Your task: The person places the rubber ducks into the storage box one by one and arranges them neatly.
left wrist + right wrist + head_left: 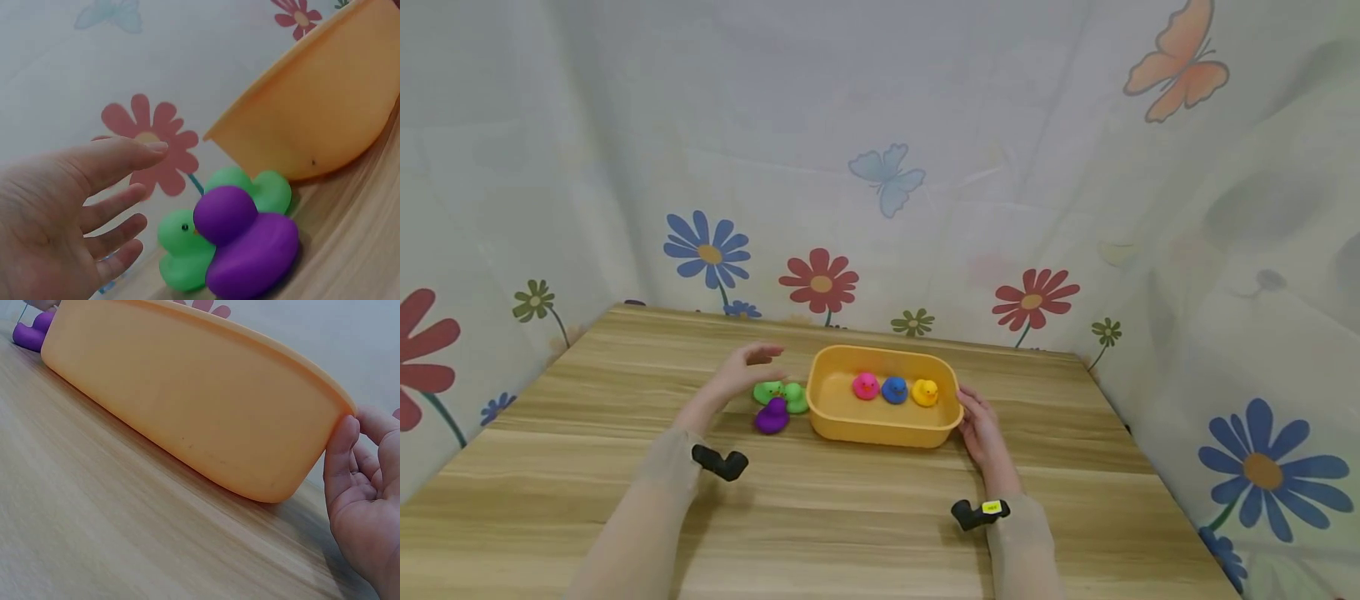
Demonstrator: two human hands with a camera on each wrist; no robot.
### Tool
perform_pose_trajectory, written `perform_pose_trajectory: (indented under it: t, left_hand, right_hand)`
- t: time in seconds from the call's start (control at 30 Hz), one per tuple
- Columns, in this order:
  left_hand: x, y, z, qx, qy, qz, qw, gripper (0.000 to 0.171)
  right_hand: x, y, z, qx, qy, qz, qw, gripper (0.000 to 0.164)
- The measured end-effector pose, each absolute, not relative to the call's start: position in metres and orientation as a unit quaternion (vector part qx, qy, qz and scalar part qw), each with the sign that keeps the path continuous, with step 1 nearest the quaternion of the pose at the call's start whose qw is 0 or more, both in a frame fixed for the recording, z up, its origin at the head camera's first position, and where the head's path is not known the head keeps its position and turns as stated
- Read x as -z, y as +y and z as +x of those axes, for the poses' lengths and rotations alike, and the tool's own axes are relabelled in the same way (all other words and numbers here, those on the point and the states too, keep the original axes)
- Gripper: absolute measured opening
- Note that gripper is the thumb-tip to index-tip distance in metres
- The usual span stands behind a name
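My left hand (747, 375) hovers beside a cluster of rubber ducks left of a yellow-orange plastic tub (880, 434), its fingers loosely bent with nothing between them. In the cluster are a purple duck (772, 417) and two green ducks, one at the back left (766, 392) and one against the tub (795, 398). From the left wrist view, the purple duck (253, 250) stands in front of both green ones. My right hand (981, 427) grips the tub's right end, thumb and fingertips at the rim. Inside sit a pink duck (866, 386), a blue duck (895, 390) and a yellow duck (925, 392).
The tub and ducks rest on a wood-grain table (850, 517). Behind the table and along its sides hangs a pale cloth (775, 125) printed with flowers and butterflies. Black wrist mounts (720, 462) are strapped over both sleeves.
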State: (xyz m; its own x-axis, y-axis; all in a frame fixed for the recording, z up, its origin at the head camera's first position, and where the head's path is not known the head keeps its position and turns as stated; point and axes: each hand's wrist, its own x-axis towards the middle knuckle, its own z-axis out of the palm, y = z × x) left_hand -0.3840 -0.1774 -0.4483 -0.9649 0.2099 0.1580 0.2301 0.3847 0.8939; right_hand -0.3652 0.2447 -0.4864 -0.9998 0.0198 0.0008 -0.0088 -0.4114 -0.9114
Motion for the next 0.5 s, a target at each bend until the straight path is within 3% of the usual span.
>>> perform_pose_trajectory:
  t: [0.37,0.5]
  left_hand:
    - [0.474,-0.197,-0.384,0.537,-0.834,-0.123,-0.013,0.064]
    - [0.48,-0.2,-0.385,0.542,-0.831,-0.119,-0.037,0.065]
  right_hand:
    - [0.489,0.244,-0.366,-0.841,-0.54,-0.007,0.012,0.014]
    - [0.489,0.242,-0.366,-0.844,-0.536,-0.012,0.011,0.018]
